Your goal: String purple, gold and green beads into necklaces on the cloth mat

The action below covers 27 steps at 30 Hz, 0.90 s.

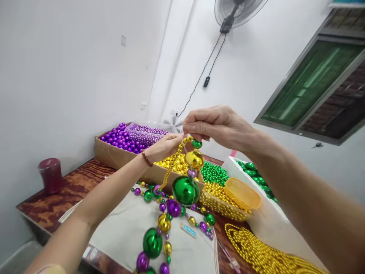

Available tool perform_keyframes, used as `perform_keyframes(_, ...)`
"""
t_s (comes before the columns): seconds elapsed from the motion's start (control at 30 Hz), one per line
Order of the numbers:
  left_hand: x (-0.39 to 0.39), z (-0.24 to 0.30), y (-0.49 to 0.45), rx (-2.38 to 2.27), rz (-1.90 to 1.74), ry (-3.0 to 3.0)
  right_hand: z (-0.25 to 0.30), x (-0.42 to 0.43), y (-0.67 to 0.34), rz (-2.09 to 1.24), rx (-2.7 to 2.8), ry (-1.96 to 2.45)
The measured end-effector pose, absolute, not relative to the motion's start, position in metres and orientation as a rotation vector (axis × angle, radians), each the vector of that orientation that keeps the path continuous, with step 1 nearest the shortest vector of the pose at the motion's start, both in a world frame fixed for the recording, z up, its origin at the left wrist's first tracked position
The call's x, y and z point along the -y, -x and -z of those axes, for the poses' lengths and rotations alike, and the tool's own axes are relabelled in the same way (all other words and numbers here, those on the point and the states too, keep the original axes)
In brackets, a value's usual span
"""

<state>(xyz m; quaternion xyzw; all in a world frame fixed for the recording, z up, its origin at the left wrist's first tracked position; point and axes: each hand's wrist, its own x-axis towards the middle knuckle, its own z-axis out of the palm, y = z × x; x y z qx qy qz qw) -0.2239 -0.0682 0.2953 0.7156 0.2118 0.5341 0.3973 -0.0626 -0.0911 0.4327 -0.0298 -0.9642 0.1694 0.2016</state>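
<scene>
Both hands are raised above the table and meet at the top of a bead strand point(185, 190) of shiny green, gold and purple balls that hangs down between them. My left hand point(164, 147), with a brown bead bracelet at the wrist, is closed round the strand's upper end, where a thin gold bead chain point(171, 167) also hangs. My right hand point(216, 125) pinches a thin white thread just above a small green bead point(196, 144). The lower part of the strand trails onto a cream cloth point(125, 232).
A cardboard box point(114, 156) holds purple and gold beads, with a clear tub of small purple beads inside. Trays of green and gold beads, an orange lid point(242, 193) and gold chains point(256, 251) lie right. A dark red jar point(51, 175) stands left. A wall fan hangs above.
</scene>
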Motion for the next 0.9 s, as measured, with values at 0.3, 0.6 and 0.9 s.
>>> perform_keyframes(0.3, 0.082, -0.332, 0.19, -0.142, -0.852, -1.461, -0.457, 0.102, 0.05, -0.632, 2.756, 0.249)
perform_keyframes(0.6, 0.085, -0.356, 0.184, -0.282, -1.034, -1.644, -0.479, 0.093, 0.041, -0.263, 2.637, 0.625)
perform_keyframes(0.9, 0.104, -0.38, 0.172, -1.007, -1.668, -1.85, -0.49, 0.076, 0.055, 0.219, 2.576, 0.885)
